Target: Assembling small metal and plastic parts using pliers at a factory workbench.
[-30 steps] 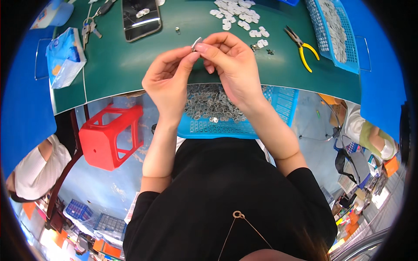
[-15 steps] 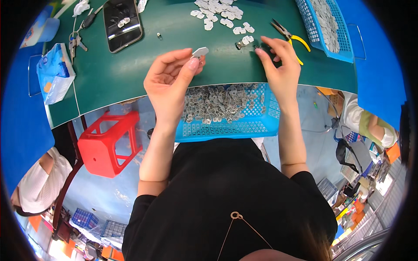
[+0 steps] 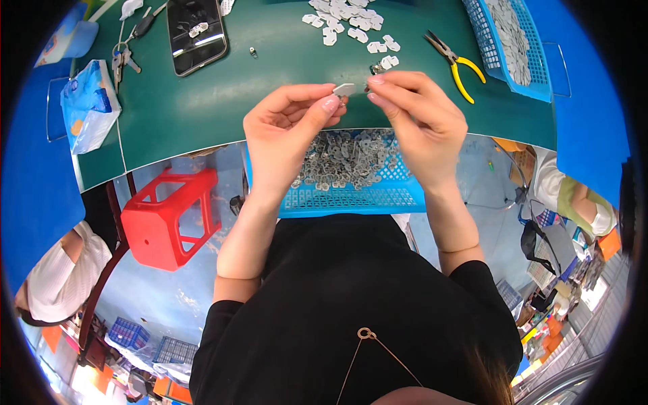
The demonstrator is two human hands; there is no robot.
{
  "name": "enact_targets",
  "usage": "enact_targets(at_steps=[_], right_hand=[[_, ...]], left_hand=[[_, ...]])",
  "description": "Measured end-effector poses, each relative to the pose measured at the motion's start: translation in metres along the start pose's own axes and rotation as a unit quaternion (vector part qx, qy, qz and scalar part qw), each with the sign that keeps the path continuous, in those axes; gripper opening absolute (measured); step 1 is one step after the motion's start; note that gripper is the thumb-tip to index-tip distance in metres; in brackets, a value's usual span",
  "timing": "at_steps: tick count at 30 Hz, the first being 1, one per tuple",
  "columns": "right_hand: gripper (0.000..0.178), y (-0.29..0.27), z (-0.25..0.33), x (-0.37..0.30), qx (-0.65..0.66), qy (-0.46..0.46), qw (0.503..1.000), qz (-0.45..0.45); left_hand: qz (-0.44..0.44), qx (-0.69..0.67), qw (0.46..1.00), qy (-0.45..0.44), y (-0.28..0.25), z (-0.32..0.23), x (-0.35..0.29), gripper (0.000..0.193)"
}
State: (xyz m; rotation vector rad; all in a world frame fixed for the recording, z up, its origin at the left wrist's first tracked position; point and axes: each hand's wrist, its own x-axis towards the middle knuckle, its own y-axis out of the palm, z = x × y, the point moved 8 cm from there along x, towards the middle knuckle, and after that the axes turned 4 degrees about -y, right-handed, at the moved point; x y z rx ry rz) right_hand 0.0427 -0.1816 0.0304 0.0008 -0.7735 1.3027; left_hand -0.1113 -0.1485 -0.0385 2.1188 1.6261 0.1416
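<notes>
My left hand [image 3: 290, 125] pinches a small flat white plastic piece [image 3: 344, 89] between thumb and forefinger, over the near edge of the green table. Just to its right, my right hand [image 3: 425, 121] has thumb and forefinger closed on a tiny dark metal part [image 3: 367, 88], too small to name. The two parts are close together, with a narrow gap between them. Beyond the right fingertips lie loose white pieces [image 3: 388, 62] and a few small metal bits [image 3: 376, 69]. Below both hands, a blue basket [image 3: 351, 202] holds many small grey metal parts [image 3: 351, 158].
Yellow-handled pliers [image 3: 466, 77] lie right of my hands, beside a blue basket [image 3: 536, 88] of white pieces. A heap of white pieces [image 3: 344, 13] sits farther back. At left are a phone [image 3: 196, 47], keys [image 3: 121, 61] and a tissue pack [image 3: 91, 115]; a red stool [image 3: 152, 229] stands below.
Both hands have come together: the left moved right with its white piece, and the right moved left from beside the pliers, carrying a small dark part.
</notes>
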Motion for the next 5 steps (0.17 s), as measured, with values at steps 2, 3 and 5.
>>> enact_targets(at_steps=[2, 3, 5], right_hand=[[0.022, 0.0052, 0.0058, 0.0005, 0.009, -0.033, 0.999, 0.008], [0.022, 0.0061, 0.0050, 0.0006, 0.010, -0.034, 0.999, 0.010], [0.023, 0.0074, 0.0067, -0.0001, 0.026, -0.074, 0.997, 0.013]], left_hand=[[0.001, 0.002, 1.000, -0.001, 0.0022, 0.0007, -0.0008, 0.018], [0.002, 0.003, 1.000, -0.002, 0.0026, 0.0011, -0.0014, 0.018], [0.013, 0.000, 1.000, 0.000, 0.0030, 0.0016, -0.0020, 0.019]])
